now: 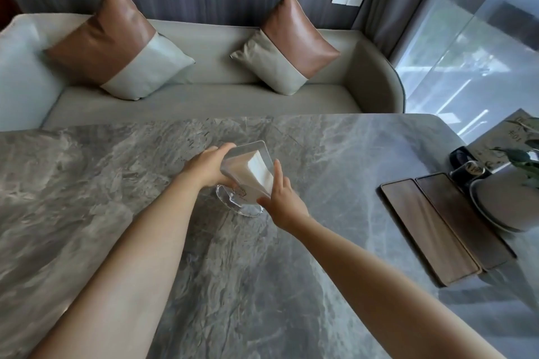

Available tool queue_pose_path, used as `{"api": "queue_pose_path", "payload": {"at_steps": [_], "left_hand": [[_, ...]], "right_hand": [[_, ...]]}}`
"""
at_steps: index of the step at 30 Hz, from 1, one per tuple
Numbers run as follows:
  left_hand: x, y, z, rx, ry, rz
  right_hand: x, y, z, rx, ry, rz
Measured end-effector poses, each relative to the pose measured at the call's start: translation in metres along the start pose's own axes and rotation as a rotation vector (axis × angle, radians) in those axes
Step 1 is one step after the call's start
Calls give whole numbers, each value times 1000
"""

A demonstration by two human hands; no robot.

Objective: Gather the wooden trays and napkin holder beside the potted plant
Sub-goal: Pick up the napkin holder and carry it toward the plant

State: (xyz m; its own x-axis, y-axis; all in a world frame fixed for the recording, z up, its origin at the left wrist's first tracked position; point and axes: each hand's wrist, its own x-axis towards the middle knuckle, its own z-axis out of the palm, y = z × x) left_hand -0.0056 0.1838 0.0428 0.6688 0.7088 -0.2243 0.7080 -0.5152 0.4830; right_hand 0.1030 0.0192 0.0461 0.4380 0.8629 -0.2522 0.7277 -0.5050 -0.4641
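Note:
A clear acrylic napkin holder (pixel 248 167) full of white napkins stands tilted on its round clear base in the middle of the grey marble table (pixel 116 172). My left hand (pixel 205 167) grips its left side. My right hand (pixel 278 198) presses flat against its right side, fingers pointing up. Two dark wooden trays (pixel 428 227) lie side by side at the right, touching each other, next to the grey pot of the potted plant (pixel 507 198). Only a few green leaves of the plant show at the frame's right edge.
A small black stand with a round dark object (pixel 468 165) sits behind the trays, with a printed card (pixel 501 137) beyond it. A grey sofa (pixel 204 96) with two brown and grey cushions runs along the table's far edge. A window is at the right.

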Motion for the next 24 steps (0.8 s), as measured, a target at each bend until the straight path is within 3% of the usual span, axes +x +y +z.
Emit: {"api": "queue_pose_path", "payload": {"at_steps": [12, 24], "left_hand": [[-31, 56, 2, 32, 50, -5], [-35, 236, 32, 63, 3, 226]], "right_hand": [[-34, 34, -36, 141, 79, -41], [-115, 158, -144, 187, 274, 30]]}}
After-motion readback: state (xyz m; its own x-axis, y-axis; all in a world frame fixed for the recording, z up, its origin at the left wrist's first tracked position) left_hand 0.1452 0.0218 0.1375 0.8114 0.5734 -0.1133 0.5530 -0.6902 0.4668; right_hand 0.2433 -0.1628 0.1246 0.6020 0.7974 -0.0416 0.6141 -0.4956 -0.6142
